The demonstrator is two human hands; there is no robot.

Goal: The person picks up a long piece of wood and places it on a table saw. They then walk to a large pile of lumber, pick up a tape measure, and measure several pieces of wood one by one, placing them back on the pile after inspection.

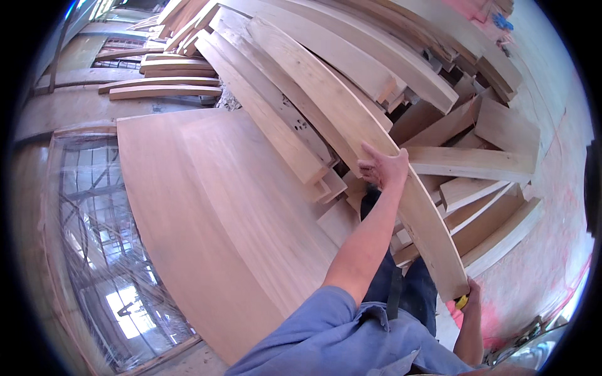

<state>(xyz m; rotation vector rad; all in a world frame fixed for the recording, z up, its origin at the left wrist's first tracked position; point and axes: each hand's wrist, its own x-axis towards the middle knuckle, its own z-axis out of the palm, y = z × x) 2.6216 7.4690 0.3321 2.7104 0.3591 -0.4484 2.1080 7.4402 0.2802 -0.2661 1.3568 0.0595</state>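
Note:
A long, slightly curved wooden board (433,232) slants from the timber pile down to my right side. My left hand (384,167) lies across its upper face, fingers at the left edge, gripping it partway along. Beside the board's near end, my right hand (475,297) is closed round a small yellow and black thing (461,302) that looks like a tape measure. Part of that hand is hidden, and no drawn-out tape can be made out.
A wide, smooth wooden panel (219,207) lies to my left, beside a framed sheet wrapped in shiny clear plastic (113,250). Ahead is a heap of planks (351,62). Short offcuts (495,225) lie at right on the pink-stained floor (558,207). Narrow curved strips (166,86) are stacked far left.

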